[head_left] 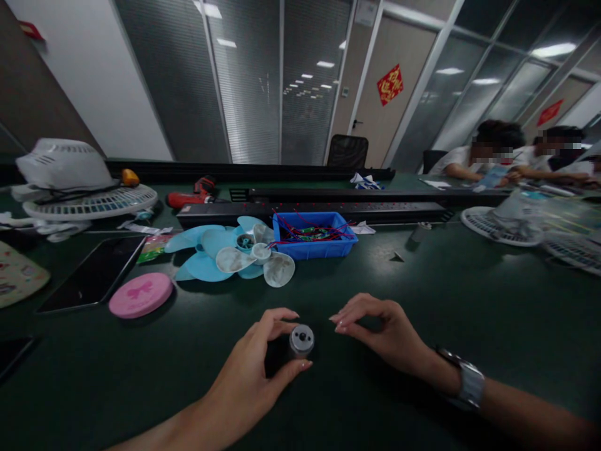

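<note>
A small cylindrical metal motor (302, 340) stands upright on the dark green table, its round end with small holes facing up. My left hand (256, 357) curls around it from the left, with the thumb at its near side and the fingers behind. To the right of the motor, my right hand (380, 322) hovers with thumb and forefinger pinched together. Whatever may be between those fingertips is too small to make out. A watch (462, 379) is on my right wrist. Another metal cylinder (421, 232) stands farther back at the right.
Beyond my hands are a blue bin (323, 249) of wired circuit boards, blue fan blades (206, 260) and a pink round case (141, 294). At left lie a tablet (94, 272), a red power drill (192, 195) and a white fan (70, 169). People sit at far right.
</note>
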A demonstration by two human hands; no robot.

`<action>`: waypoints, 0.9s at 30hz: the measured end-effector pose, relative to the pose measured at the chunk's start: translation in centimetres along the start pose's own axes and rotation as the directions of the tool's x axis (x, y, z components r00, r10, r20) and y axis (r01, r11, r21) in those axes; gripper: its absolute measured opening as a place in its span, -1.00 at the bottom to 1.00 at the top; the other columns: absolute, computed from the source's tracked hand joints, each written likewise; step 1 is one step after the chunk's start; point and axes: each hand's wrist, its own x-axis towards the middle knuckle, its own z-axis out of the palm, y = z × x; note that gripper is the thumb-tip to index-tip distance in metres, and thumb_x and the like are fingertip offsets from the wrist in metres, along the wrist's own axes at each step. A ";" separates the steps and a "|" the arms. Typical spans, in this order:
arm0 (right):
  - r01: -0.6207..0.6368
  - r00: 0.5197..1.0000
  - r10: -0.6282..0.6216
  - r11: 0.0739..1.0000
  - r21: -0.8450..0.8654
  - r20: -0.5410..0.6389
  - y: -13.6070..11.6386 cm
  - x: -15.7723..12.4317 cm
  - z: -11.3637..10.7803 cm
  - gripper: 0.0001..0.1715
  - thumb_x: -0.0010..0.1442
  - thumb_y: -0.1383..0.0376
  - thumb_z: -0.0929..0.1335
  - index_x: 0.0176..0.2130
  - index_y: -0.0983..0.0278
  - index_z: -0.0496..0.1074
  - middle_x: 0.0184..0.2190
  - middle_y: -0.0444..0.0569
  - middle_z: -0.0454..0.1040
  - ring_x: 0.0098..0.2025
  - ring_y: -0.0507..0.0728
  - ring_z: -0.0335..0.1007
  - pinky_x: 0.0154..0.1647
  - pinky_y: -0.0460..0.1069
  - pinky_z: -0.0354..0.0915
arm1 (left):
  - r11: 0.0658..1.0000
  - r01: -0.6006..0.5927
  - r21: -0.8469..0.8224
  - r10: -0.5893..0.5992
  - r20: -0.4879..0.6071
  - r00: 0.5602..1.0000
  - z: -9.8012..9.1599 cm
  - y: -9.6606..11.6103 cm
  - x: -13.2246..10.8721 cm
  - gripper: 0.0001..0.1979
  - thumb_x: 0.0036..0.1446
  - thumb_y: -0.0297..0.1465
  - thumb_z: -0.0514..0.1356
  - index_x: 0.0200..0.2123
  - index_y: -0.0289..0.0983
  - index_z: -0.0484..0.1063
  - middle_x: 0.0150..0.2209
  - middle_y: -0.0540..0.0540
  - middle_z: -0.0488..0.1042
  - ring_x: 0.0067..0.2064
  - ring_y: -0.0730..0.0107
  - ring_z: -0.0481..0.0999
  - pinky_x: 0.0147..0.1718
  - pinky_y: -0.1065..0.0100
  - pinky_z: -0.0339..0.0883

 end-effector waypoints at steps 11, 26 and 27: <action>0.104 0.993 -0.108 0.990 0.092 0.038 -3.7 2.8 4.1 -0.92 0.11 0.40 0.46 -0.39 0.23 0.53 -0.39 -0.12 0.61 -0.28 0.06 0.50 -0.22 -0.02 0.39 | 0.995 0.042 -0.096 -0.037 0.047 0.998 0.1 -0.1 0.2 -0.52 0.07 -0.39 0.30 0.02 -0.09 0.17 -0.06 -0.10 0.54 -0.02 0.16 0.55 -0.11 0.14 0.48; 0.056 0.995 -0.062 0.996 0.075 0.076 -3.7 3.0 3.7 -0.96 0.10 0.34 0.47 -0.36 0.25 0.52 -0.38 -0.10 0.60 -0.28 0.06 0.50 -0.22 -0.02 0.38 | 0.993 0.045 -0.113 -0.037 0.072 0.997 0.0 -0.2 0.2 -0.54 0.10 -0.36 0.28 0.02 -0.14 0.18 -0.04 -0.10 0.51 0.01 0.18 0.52 -0.03 0.13 0.42; 0.040 0.996 -0.047 0.996 0.086 0.079 -3.6 3.0 3.7 -0.95 0.10 0.33 0.47 -0.36 0.26 0.52 -0.37 -0.09 0.60 -0.27 0.06 0.50 -0.21 -0.02 0.39 | 0.992 0.047 -0.116 -0.038 0.076 0.996 0.0 -0.2 0.2 -0.54 0.10 -0.35 0.28 0.03 -0.13 0.17 -0.04 -0.09 0.51 0.01 0.18 0.51 -0.03 0.13 0.41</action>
